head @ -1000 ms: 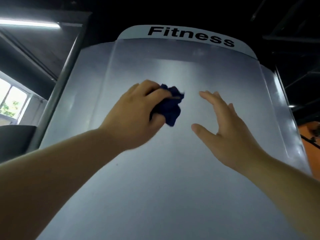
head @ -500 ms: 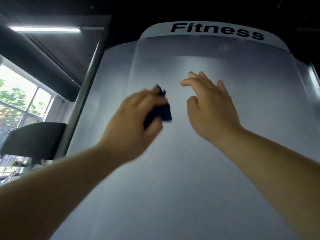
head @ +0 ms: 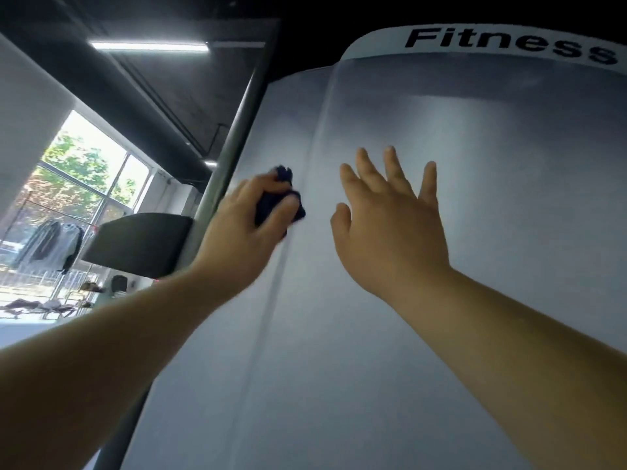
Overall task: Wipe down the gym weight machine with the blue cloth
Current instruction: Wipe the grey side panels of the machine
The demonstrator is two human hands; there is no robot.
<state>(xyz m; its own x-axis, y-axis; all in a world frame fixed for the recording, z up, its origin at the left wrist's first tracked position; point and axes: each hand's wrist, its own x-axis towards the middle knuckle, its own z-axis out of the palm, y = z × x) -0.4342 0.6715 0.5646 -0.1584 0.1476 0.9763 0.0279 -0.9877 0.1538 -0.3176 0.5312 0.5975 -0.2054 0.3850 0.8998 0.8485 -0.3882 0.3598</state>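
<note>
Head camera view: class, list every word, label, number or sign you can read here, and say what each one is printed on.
"Fitness": black letters on the white strip across the top of the grey weight machine panel.
Nothing else can be read: no writing shows on the blue cloth, and no other text, number or sign is visible.

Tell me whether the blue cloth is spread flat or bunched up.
Bunched up: the left hand grips the blue cloth as a wad.
</note>
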